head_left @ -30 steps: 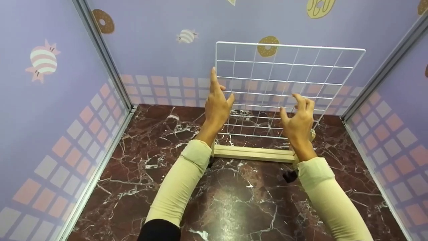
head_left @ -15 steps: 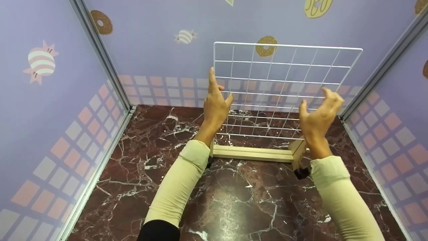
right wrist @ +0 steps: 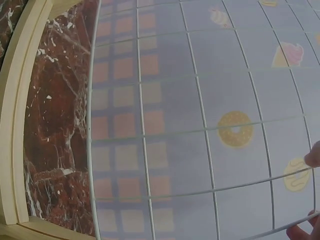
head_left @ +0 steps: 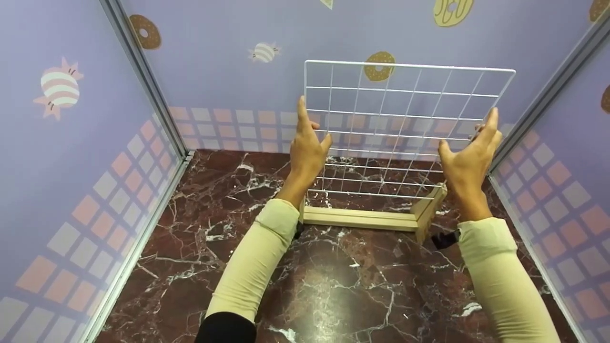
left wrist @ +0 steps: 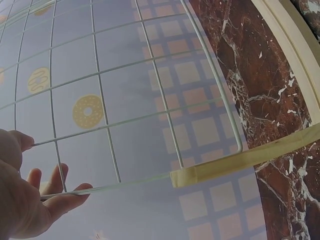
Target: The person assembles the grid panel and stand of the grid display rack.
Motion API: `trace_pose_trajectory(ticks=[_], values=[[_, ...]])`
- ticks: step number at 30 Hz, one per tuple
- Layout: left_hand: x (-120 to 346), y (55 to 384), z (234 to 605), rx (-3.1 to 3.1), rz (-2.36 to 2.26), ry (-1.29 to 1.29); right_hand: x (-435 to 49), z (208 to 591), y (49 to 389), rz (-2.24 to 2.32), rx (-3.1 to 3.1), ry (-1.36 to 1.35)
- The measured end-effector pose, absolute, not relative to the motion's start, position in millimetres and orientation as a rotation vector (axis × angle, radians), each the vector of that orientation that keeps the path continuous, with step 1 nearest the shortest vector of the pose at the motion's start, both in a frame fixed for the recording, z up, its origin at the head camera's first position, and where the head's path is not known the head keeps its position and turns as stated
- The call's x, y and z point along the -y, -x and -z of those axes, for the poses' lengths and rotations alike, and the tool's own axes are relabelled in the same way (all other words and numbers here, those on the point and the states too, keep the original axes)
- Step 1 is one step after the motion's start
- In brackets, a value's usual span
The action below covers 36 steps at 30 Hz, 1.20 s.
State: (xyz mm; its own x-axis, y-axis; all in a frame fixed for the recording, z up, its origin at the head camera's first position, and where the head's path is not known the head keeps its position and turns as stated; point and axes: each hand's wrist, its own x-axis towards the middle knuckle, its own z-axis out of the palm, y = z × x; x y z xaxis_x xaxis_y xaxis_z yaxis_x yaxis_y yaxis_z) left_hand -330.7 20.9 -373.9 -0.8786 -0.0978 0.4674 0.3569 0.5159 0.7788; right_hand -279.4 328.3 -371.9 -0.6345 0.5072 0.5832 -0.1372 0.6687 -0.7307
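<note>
A white wire grid panel stands upright and leans at the wooden frame. My left hand grips its left edge, the index finger stretched up along the wire. In the left wrist view, fingertips curl at the edge wire beside the wooden upright. My right hand holds the opposite edge, its thumb in front of the mesh. Only a few fingertips of that hand show in the right wrist view. The frame's left upright is mostly hidden behind my left forearm.
The frame stands on a dark red marbled surface with white veins. Lilac walls printed with sweets enclose it behind and on both sides. Metal posts run up the corners.
My right hand has moved right, from in front of the mesh to the panel's right edge, and now holds it. The left hand keeps its grip; the panel stays about where it was.
</note>
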Motion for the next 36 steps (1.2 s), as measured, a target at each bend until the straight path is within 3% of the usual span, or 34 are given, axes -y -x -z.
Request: trace_pose_trajectory(ticks=[36], values=[[-16,331,397,2.363,1.298,0.215,-332,398,283,-0.998,2.083,0.28]])
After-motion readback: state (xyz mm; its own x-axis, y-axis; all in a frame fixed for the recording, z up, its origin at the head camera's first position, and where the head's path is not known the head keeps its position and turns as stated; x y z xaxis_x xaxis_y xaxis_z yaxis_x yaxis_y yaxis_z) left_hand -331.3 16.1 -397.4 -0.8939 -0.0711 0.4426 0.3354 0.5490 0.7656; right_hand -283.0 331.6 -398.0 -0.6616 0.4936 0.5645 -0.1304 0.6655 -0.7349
